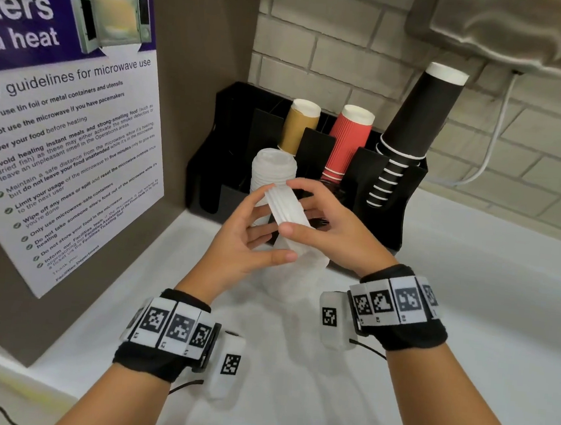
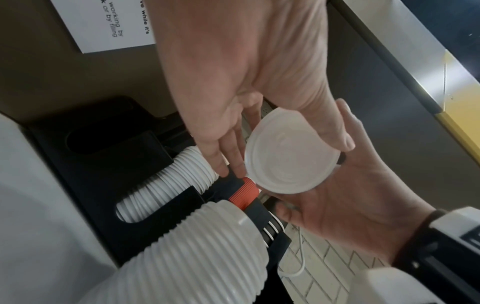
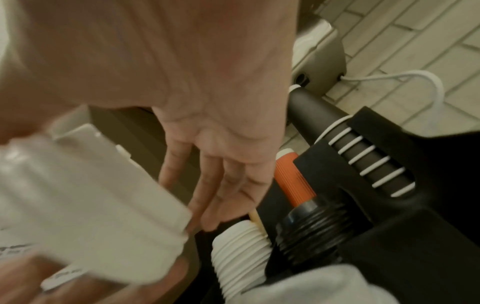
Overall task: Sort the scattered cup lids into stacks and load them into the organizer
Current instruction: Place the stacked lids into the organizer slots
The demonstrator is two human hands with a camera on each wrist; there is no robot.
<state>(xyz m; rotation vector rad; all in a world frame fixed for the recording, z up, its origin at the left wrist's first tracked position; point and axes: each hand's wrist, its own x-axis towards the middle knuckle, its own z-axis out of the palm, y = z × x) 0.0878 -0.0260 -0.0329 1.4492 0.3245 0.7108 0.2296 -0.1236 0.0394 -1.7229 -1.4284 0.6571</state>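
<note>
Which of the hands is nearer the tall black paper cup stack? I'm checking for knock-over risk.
Right. The right hand sits just below-left of the black paper cup stack, holding the small stack of white plastic lids; the left hand is farther left, gripping the same lids.

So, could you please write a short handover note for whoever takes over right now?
Left hand and right hand together hold a small stack of white lids in front of the organizer.
Done: a white lid stack stands in a front slot of the organizer; black lids fill the next slot.
A tall white lid stack stands on the counter.
Left: load the held lids and the counter stack.
</note>
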